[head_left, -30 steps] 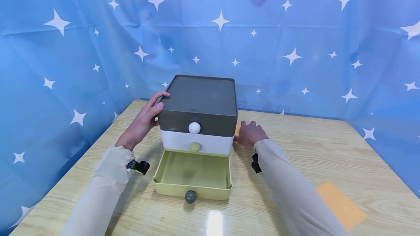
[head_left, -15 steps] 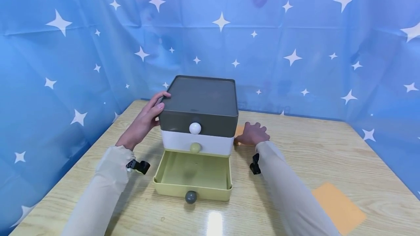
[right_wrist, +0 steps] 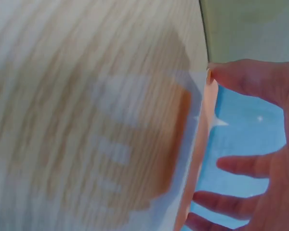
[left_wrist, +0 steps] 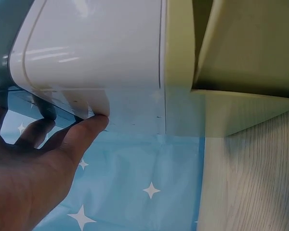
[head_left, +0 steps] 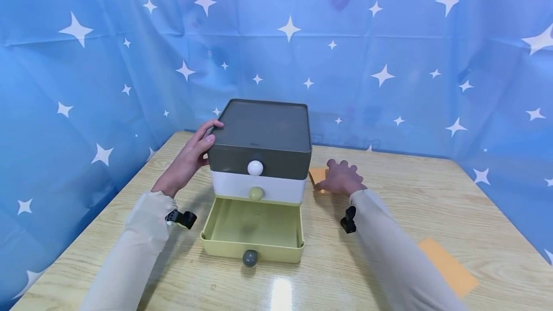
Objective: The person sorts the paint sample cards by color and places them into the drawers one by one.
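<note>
Head view: three-tier drawer unit [head_left: 259, 157] stands on the wooden table [head_left: 410, 215], grey tier on top, white in the middle, yellow-green bottom drawer [head_left: 252, 232] pulled out toward the person, grey ball knob [head_left: 250, 257] at its front. Left hand [head_left: 190, 157] rests against the unit's upper left corner, fingers [head_left: 210, 131] extended along the grey tier's edge, not curled round anything. Right hand [head_left: 341, 179] lies flat on the table just right of the unit, fingers spread wide, covering part of a small orange card [head_left: 318, 175]. A second orange card [head_left: 447, 267] lies well apart, near the right front of the table. Blue star-print curtain [head_left: 389, 37] surrounds the table.

Left wrist view: thumb tip [left_wrist: 94, 122] touches the white tier's lower corner; the other fingers sit behind the translucent grey wall. Open drawer side visible at right.

Right wrist view: blurred. Right hand [right_wrist: 260, 144] open, fingers splayed over the orange card [right_wrist: 149, 144] on the wood grain; whether the palm presses it I cannot tell.
</note>
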Demonstrator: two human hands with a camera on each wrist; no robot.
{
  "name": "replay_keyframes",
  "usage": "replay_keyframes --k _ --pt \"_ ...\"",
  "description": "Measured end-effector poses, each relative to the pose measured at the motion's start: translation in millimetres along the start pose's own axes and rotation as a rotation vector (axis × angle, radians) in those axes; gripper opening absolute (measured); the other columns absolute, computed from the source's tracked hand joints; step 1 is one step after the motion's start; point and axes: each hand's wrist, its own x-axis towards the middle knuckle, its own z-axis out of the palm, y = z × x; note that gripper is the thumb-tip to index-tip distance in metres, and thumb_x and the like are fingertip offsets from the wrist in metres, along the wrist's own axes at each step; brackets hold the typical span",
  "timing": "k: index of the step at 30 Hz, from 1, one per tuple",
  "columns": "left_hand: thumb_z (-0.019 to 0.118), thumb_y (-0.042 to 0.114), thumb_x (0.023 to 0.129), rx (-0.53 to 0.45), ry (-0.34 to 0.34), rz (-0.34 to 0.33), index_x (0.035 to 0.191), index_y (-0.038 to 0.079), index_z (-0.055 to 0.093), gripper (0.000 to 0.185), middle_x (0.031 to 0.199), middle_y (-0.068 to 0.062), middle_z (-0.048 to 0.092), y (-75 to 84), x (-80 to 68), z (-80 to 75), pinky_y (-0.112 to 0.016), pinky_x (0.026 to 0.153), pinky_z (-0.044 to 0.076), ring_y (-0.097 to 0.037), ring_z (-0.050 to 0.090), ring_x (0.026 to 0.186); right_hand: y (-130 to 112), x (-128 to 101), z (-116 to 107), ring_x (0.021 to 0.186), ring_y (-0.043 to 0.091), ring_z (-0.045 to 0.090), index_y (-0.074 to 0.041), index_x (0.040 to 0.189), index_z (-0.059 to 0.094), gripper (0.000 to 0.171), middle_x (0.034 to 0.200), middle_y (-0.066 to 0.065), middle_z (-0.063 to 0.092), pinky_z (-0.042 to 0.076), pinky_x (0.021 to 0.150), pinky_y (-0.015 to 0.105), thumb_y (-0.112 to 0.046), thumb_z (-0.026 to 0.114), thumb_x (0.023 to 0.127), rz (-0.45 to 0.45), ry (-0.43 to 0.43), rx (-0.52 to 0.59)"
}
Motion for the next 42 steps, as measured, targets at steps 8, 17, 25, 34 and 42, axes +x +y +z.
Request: replay_keyframes --k 8,17,25,34,42 --pt "0.034 0.047 0.107 -0.016 -0.013 -0.003 0.146 0.033 0.033 0.042 0.153 -0.009 0.034 0.4 0.9 -0.4 -0.041 0.096 0.046 -0.028 0.05 0.123 10.9 -21.6 -13.8 0.118 0.049 0.042 -0.009 0.144 0.048 0.079 0.14 0.028 0.044 0.045 0.081 0.061 -0.047 0.076 0.08 -0.09 0.02 -0.034" --pt "0.034 0.048 0.107 -0.019 0.002 -0.01 0.146 0.034 0.034 0.041 0.15 -0.008 0.036 -0.1 -2.4 -3.6 -0.04 0.095 0.047 -0.025 0.053 0.119 12.0 -54.7 -38.2 0.106 0.042 0.051 -0.009 0.123 0.065 0.06 0.124 0.023 0.057 0.046 0.081 0.047 -0.043 0.08 0.077 -0.285 0.049 -0.011" --pt "0.034 0.048 0.106 -0.02 -0.005 -0.01 0.146 0.034 0.033 0.042 0.153 -0.008 0.033 0.4 -0.3 -2.1 -0.041 0.095 0.047 -0.029 0.051 0.122 5.6 -95.3 -50.9 0.101 0.03 0.053 -0.014 0.118 0.067 0.054 0.124 0.017 0.06 0.042 0.077 0.039 -0.038 0.084 0.073 -0.405 0.048 0.002" --pt "0.033 0.048 0.106 -0.002 -0.003 -0.006 0.147 0.034 0.033 0.042 0.154 -0.008 0.032 1.1 1.5 -1.8 -0.042 0.096 0.045 -0.032 0.049 0.124 3.4 -134.9 -60.3 0.113 0.026 0.056 -0.025 0.113 0.066 0.049 0.123 0.004 0.06 0.045 0.09 0.043 -0.033 0.086 0.069 -0.611 -0.005 0.013" --pt "0.034 0.048 0.106 -0.016 0.005 -0.008 0.146 0.035 0.034 0.042 0.153 -0.008 0.034 1.1 0.2 -1.0 -0.041 0.096 0.046 -0.029 0.051 0.121 0.2 -149.0 -59.8 0.112 0.02 0.054 -0.032 0.114 0.064 0.05 0.121 -0.005 0.059 0.045 0.092 0.043 -0.034 0.086 0.07 -0.707 -0.065 0.023"
